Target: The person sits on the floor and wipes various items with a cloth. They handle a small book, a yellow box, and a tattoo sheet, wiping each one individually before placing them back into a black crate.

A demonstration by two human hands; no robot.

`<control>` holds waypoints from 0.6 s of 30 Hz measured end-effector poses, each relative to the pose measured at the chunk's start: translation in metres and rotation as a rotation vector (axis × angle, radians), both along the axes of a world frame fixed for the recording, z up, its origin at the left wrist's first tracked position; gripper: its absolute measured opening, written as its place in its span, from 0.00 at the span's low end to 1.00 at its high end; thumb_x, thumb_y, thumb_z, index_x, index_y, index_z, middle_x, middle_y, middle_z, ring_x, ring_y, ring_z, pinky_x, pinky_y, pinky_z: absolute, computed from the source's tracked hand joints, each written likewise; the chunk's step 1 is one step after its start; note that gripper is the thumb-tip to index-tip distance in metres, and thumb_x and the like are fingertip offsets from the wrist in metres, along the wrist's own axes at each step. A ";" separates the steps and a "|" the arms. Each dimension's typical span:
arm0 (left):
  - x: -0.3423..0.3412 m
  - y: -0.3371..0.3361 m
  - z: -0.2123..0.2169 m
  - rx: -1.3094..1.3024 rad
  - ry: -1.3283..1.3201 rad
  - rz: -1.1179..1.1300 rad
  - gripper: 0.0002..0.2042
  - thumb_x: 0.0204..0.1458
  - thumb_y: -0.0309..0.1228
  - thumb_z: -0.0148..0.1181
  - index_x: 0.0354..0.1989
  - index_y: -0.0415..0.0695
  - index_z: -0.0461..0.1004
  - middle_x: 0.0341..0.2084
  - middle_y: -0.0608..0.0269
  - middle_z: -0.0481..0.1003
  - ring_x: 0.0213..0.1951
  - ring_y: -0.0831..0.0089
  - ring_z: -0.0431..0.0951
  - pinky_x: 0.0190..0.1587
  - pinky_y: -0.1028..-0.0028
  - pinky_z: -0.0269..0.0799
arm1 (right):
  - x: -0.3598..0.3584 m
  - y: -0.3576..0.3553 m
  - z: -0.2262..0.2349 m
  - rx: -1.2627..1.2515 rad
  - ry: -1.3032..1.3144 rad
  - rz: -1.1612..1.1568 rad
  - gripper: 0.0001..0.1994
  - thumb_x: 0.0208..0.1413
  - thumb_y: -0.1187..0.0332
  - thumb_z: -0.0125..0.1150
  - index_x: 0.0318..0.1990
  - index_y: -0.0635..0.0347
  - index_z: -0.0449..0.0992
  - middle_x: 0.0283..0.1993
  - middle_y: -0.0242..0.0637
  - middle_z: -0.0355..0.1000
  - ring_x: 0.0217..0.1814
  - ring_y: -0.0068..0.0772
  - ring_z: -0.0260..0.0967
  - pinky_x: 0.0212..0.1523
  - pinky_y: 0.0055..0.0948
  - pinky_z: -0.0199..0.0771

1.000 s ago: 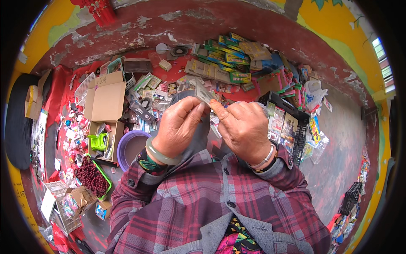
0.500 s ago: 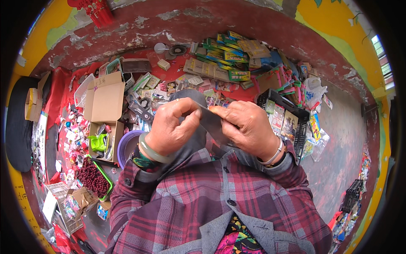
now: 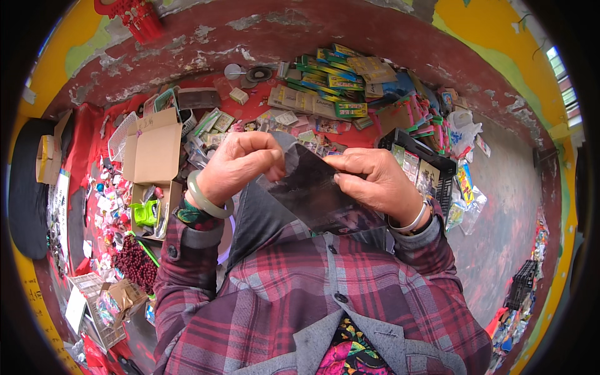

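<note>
A clear, thin plastic bag (image 3: 319,190) hangs slanted in front of my lap, spread out flat, with my trousers and shirt showing darkly through it. My right hand (image 3: 375,178) pinches its upper right edge between thumb and forefinger. At the bag's upper left edge my left hand (image 3: 244,164) is closed, fingers curled in, their tips touching the plastic and slightly blurred. A pale green bangle sits on my left wrist, a silver one on the right.
To the left stand an open cardboard box (image 3: 153,150) and a heap of dark red beads (image 3: 134,262). Ahead lie piled flat packages (image 3: 331,81). At the right is a black crate (image 3: 431,153). A purple basin (image 3: 226,240) is partly hidden by my left arm.
My left hand has moved left, away from the right hand. The bag, earlier seen nearly edge-on between the fingers, now faces me broadly. My right hand has shifted slightly right.
</note>
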State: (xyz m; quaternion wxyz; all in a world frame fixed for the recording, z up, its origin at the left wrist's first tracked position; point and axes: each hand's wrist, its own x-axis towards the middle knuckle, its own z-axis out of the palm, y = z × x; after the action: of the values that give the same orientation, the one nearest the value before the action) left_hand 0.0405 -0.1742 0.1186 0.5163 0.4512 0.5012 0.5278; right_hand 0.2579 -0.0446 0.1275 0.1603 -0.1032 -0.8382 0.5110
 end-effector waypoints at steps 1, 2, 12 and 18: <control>0.005 0.001 -0.001 -0.007 -0.005 0.038 0.10 0.54 0.28 0.50 0.25 0.34 0.71 0.21 0.61 0.73 0.25 0.78 0.72 0.31 0.79 0.68 | -0.001 0.002 -0.002 -0.037 -0.003 -0.014 0.15 0.48 0.77 0.53 0.45 0.66 0.74 0.26 0.32 0.66 0.28 0.19 0.62 0.30 0.21 0.61; 0.008 0.002 -0.002 -0.020 0.052 0.051 0.10 0.54 0.29 0.51 0.25 0.35 0.71 0.22 0.61 0.73 0.26 0.78 0.72 0.32 0.79 0.68 | -0.002 0.003 -0.004 -0.076 -0.006 -0.026 0.15 0.49 0.77 0.53 0.46 0.67 0.74 0.27 0.31 0.67 0.29 0.18 0.62 0.30 0.21 0.61; 0.034 0.015 -0.021 0.124 0.580 0.320 0.10 0.51 0.30 0.60 0.24 0.36 0.71 0.15 0.69 0.68 0.20 0.83 0.64 0.23 0.80 0.60 | -0.007 -0.001 -0.008 -0.010 -0.015 -0.099 0.14 0.46 0.75 0.54 0.43 0.65 0.75 0.35 0.42 0.74 0.35 0.31 0.70 0.37 0.25 0.68; 0.012 0.004 -0.006 0.012 0.401 0.038 0.09 0.51 0.28 0.58 0.24 0.35 0.71 0.16 0.68 0.69 0.22 0.83 0.67 0.25 0.79 0.61 | 0.003 0.013 -0.004 0.029 -0.059 -0.013 0.13 0.46 0.77 0.54 0.41 0.65 0.76 0.29 0.39 0.71 0.31 0.29 0.68 0.32 0.25 0.66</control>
State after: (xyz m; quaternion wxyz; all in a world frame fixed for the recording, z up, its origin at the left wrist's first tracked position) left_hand 0.0527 -0.1697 0.1125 0.3936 0.5408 0.5992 0.4400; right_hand 0.2613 -0.0314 0.1233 0.1404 -0.1212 -0.8491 0.4946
